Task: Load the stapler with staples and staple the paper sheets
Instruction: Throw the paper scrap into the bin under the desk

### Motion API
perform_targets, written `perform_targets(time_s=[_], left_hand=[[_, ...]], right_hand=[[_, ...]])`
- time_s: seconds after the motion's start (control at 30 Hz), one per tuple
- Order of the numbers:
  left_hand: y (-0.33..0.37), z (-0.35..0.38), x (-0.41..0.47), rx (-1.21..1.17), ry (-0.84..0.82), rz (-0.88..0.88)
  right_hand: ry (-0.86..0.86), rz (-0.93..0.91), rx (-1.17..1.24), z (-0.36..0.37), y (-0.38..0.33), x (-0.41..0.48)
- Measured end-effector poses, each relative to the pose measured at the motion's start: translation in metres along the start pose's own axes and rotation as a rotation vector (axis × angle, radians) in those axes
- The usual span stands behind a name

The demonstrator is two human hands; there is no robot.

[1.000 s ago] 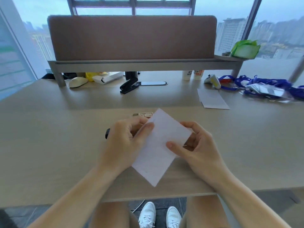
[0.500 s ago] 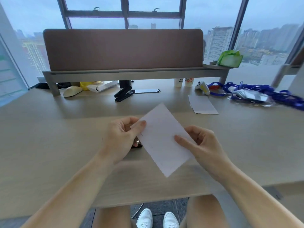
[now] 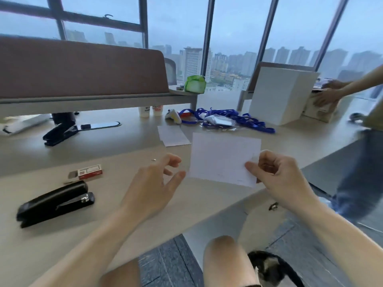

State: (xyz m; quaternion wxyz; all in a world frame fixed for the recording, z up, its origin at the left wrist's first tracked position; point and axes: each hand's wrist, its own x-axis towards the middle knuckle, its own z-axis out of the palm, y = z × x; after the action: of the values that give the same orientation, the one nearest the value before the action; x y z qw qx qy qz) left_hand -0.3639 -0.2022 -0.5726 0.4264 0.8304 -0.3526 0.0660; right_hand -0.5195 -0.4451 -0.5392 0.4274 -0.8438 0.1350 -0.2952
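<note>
Head view: right hand [image 3: 275, 172] pinches paper sheets [image 3: 222, 158] at right edge, lifted above worktop [image 3: 124, 204], likely checking or setting aside. Left hand [image 3: 154, 183] released, fingers spread, just beside sheets' left corner. Stapler [image 3: 55, 204] lies closed at left; staple box [image 3: 88, 172] behind it.

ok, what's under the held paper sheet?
The paper sheet is pinched by the right hand, lifted above the desk. Bare desk shows around it; what it covers can't be seen. The left hand is open beside it.
</note>
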Motion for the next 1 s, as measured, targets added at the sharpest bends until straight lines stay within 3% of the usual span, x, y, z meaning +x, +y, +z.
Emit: perform_targets(time_s=[0.2,0.43,0.67,1.0], left_hand=[[0.078,0.085,0.024,0.078,-0.25,0.298],[0.154,0.193,0.027,0.088,-0.476,0.464],[0.117,0.29,0.005,0.146,-0.679,0.509],[0.044,0.414,0.001,0.12,-0.886,0.428]], right_hand=[[0.17,0.034,-0.328,-0.123,0.037,-0.039],[0.215,0.21,-0.575,-0.204,0.094,-0.105],[0.124,0.449,-0.601,-0.18,0.199,-0.133],[-0.17,0.794,-0.652,-0.092,0.356,-0.151]])
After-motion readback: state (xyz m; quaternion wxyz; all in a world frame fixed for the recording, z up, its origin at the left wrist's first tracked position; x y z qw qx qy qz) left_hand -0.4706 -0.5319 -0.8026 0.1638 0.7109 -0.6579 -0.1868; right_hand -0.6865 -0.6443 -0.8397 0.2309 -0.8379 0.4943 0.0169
